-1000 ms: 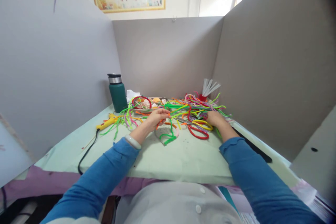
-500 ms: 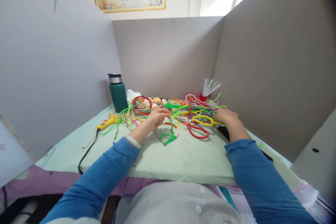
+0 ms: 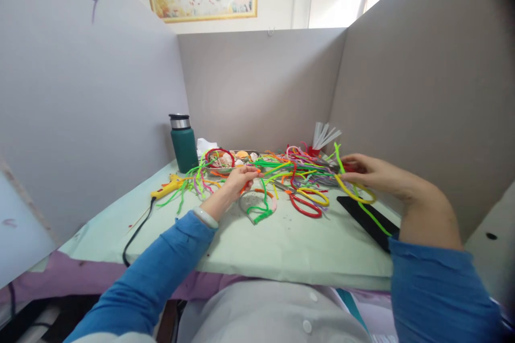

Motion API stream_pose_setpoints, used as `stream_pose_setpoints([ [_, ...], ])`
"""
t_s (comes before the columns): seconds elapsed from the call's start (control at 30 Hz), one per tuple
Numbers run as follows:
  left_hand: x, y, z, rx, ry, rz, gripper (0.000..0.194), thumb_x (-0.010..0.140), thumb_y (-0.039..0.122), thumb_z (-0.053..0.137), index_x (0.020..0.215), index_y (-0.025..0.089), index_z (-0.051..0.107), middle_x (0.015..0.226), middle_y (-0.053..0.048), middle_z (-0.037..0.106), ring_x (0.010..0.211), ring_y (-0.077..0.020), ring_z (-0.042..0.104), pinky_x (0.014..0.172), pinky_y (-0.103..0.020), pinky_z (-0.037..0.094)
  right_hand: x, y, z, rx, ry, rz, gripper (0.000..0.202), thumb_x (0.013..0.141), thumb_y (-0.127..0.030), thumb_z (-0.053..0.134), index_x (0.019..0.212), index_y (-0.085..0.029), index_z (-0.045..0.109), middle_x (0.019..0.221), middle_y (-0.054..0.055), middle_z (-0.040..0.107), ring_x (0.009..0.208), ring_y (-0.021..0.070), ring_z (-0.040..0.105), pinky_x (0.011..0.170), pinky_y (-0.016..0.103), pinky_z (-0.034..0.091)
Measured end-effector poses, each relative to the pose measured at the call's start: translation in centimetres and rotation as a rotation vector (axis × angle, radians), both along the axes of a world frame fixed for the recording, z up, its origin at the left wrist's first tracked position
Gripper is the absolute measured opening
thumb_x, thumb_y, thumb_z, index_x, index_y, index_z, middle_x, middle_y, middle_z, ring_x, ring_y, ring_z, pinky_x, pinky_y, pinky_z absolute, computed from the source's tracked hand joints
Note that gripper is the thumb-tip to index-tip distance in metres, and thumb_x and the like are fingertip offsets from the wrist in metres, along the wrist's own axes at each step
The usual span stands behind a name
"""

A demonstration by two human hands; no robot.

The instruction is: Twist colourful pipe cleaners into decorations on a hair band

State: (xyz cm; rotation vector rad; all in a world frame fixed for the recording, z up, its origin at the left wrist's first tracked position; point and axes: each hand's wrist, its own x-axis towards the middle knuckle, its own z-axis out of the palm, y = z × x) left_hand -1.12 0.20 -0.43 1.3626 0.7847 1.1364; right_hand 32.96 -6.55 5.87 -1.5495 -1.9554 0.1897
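Note:
My left hand [image 3: 240, 182] pinches an orange pipe cleaner [image 3: 244, 187] above a ring [image 3: 273, 204] wrapped partly in orange and pink, with green pipe cleaner [image 3: 263, 216] at its lower edge. At the right, my right hand [image 3: 368, 171] is closed around a red-handled tool [image 3: 351, 167], whose metal end points left into the pile; its exact kind is hard to tell. Yellow and green pipe cleaners hang below that hand. Scissors with red and yellow handle loops [image 3: 306, 209] lie between my hands, beside the heap of coloured pipe cleaners [image 3: 277, 165].
A green bottle [image 3: 184, 147] and a yellow glue gun [image 3: 167, 188] with a black cord are at the left. Behind my left hand is a tray of shells [image 3: 241, 156]. White sticks [image 3: 322, 136] stand at the back right, and a black flat object [image 3: 368, 225] lies below my right hand. Grey partitions surround the table.
My right hand has moved right and up from the pile and now holds the red-handled tool, with yellow and green pipe cleaners below it. My left hand has kept its pinch, nearly in place.

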Motion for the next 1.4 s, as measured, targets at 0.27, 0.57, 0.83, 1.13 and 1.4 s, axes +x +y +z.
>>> stream_pose_setpoints([
  [0.27, -0.5, 0.2, 0.0, -0.030, -0.013, 0.030, 0.021, 0.065, 0.023, 0.068, 0.075, 0.013, 0.052, 0.055, 0.005, 0.048, 0.032, 0.0016, 0.022, 0.032, -0.018, 0.010, -9.7, 4.2, -3.1, -0.041, 0.171, 0.207, 0.056, 0.072, -0.038, 0.061, 0.123, -0.019, 0.046, 0.101, 0.006, 0.062, 0.085, 0.0171, 0.058, 0.071, 0.026, 0.046],
  [0.57, 0.0, 0.0, 0.4, -0.050, -0.119, 0.035, 0.021, 0.066, 0.020, 0.068, 0.079, 0.011, 0.053, 0.068, -0.001, 0.059, 0.034, 0.0002, 0.034, 0.034, -0.017, 0.025, -12.2, 4.6, -6.9, 0.185, -0.047, 0.352, 0.050, 0.071, -0.047, 0.061, 0.110, -0.016, 0.056, 0.090, 0.006, 0.059, 0.078, 0.0165, 0.053, 0.069, 0.028, 0.041],
  [0.83, 0.6, -0.1, 0.1, -0.140, -0.162, -0.026, 0.019, 0.065, 0.019, 0.069, 0.074, 0.011, 0.054, 0.048, 0.006, 0.044, 0.035, -0.0019, 0.036, 0.036, -0.016, 0.027, -13.6, 4.3, -7.9, 0.234, -0.069, 0.350, 0.048, 0.071, -0.049, 0.060, 0.107, -0.018, 0.056, 0.093, 0.006, 0.058, 0.080, 0.0160, 0.052, 0.071, 0.027, 0.040],
  [1.13, 1.2, -0.4, -0.2, -0.112, -0.078, -0.005, 0.013, 0.064, 0.011, 0.061, 0.076, 0.010, 0.057, 0.057, 0.001, 0.055, 0.033, -0.0022, 0.036, 0.035, -0.018, 0.024, -14.0, 4.0, -8.2, 0.244, -0.056, 0.348, 0.045, 0.073, -0.050, 0.058, 0.106, -0.019, 0.056, 0.090, 0.006, 0.059, 0.078, 0.0159, 0.052, 0.067, 0.026, 0.040],
  [1.4, 1.3, -0.9, -0.4, -0.054, -0.012, -0.106, 0.005, 0.066, 0.015, 0.055, 0.065, 0.011, 0.053, 0.043, 0.003, 0.048, 0.032, -0.0048, 0.037, 0.035, -0.019, 0.025, -14.5, 3.7, -8.0, 0.217, -0.010, 0.354, 0.042, 0.074, -0.047, 0.058, 0.105, -0.019, 0.056, 0.090, 0.004, 0.061, 0.075, 0.0148, 0.053, 0.064, 0.025, 0.039],
])
